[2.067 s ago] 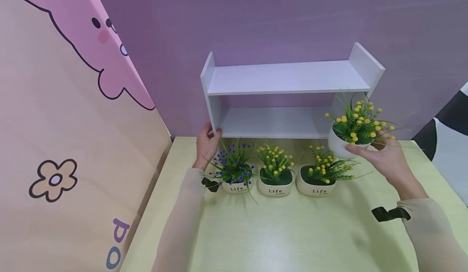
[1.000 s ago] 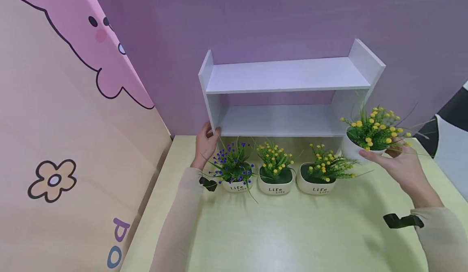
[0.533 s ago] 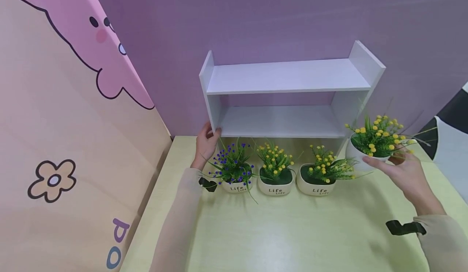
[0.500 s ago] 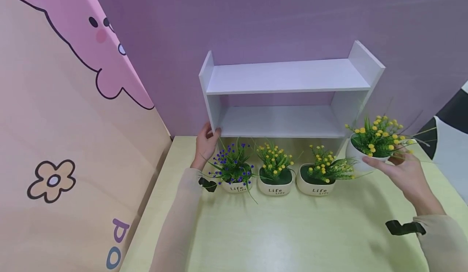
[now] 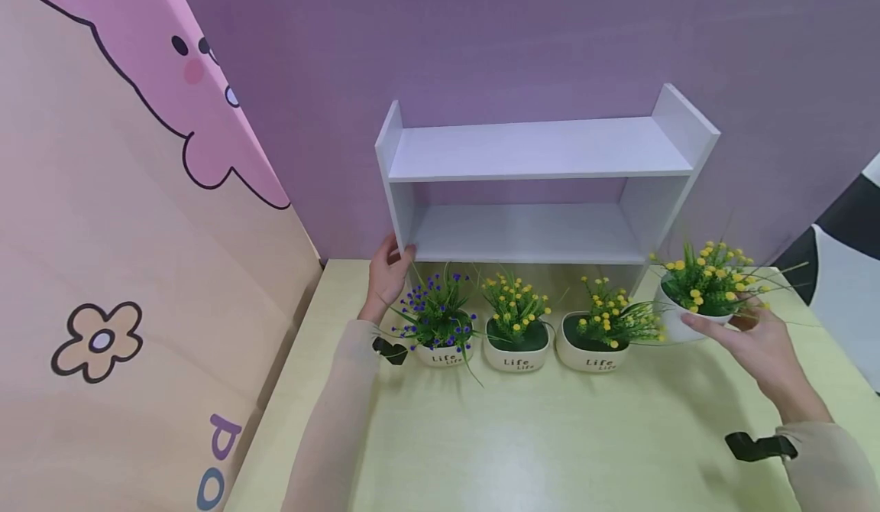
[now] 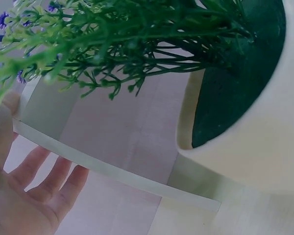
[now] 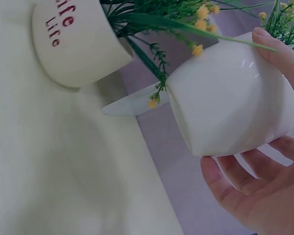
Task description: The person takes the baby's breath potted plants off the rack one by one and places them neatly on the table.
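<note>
My left hand (image 5: 387, 283) pinches the left side panel of a white two-tier shelf (image 5: 536, 149), thumb on the inner side and fingers along the outer; the left wrist view shows the fingers (image 6: 54, 181) against the panel (image 6: 122, 175). In my right hand (image 5: 766, 351) is a potted artificial plant with yellow flowers (image 5: 677, 321), beside the shelf's right end. Thumb and fingers span its plain white pot (image 7: 230, 98), which is tilted in the right wrist view. Both of the shelf's boards are bare.
Before the shelf stand a pot with blue flowers (image 5: 443, 355) and two with yellow flowers, the middle one (image 5: 517, 359) and the right one (image 5: 593, 359). They rest on a pale table (image 5: 509, 435) against a purple wall (image 5: 522, 38). A decorated panel (image 5: 103, 229) rises at left.
My right hand has carried the yellow-flowered plant rightward from before the shelf's right panel, then lowered it toward the table. The left hand keeps its hold on the shelf.
</note>
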Demonstrator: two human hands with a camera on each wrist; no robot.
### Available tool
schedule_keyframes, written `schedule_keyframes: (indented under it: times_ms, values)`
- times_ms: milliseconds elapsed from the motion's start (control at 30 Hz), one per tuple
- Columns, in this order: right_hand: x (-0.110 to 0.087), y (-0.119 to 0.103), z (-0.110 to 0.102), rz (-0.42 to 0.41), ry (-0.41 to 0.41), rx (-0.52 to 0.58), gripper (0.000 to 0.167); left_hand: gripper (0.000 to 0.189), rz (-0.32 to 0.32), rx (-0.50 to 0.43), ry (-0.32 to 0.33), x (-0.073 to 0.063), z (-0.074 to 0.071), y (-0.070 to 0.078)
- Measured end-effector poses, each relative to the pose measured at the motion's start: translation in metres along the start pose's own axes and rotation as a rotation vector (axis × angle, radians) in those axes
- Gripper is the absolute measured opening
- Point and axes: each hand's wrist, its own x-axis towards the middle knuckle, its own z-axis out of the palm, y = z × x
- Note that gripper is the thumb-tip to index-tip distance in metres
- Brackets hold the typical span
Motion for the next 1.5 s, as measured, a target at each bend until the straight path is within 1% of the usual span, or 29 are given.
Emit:
schedule_keyframes:
  times_ms: [200,467,800,967,1033,1133,1200,1300,1433,1500]
  values:
    - [-0.001,0.011,0.004,-0.005,0.007,-0.005,0.114,0.052,0.004,-0.011,-0.002,0.000,0.000,0.000]
    - [-0.003,0.023,0.005,0.030,0.003,-0.001,0.115,0.053,-0.004,-0.002,0.003,-0.001,0.000,0.000]
    - [-0.004,0.040,0.017,0.063,0.011,-0.008,0.115,0.053,-0.002,-0.010,0.005,0.000,0.000,0.000]
    - [-0.004,0.045,0.025,0.066,0.021,-0.001,0.110,0.053,-0.006,-0.018,-0.003,0.000,0.000,-0.001]
    - [-0.004,0.046,0.028,0.069,0.015,0.015,0.107,0.053,-0.008,-0.020,-0.005,0.000,0.000,-0.001]
    - [-0.004,0.048,0.032,0.075,-0.004,0.038,0.108,0.053,-0.010,-0.023,-0.005,0.000,0.000,-0.001]
    - [-0.004,0.049,0.035,0.075,-0.007,0.059,0.106,0.052,-0.010,-0.027,-0.003,0.000,0.001,0.000]
    - [-0.005,0.050,0.038,0.083,-0.014,0.081,0.112,0.053,-0.012,-0.037,-0.002,0.000,0.001,0.000]
    - [-0.006,0.053,0.041,0.105,-0.029,0.141,0.120,0.053,-0.013,-0.043,-0.007,0.000,0.001,-0.001]
    - [-0.007,0.055,0.043,0.111,-0.026,0.169,0.121,0.053,-0.013,-0.040,-0.009,0.000,0.001,-0.001]
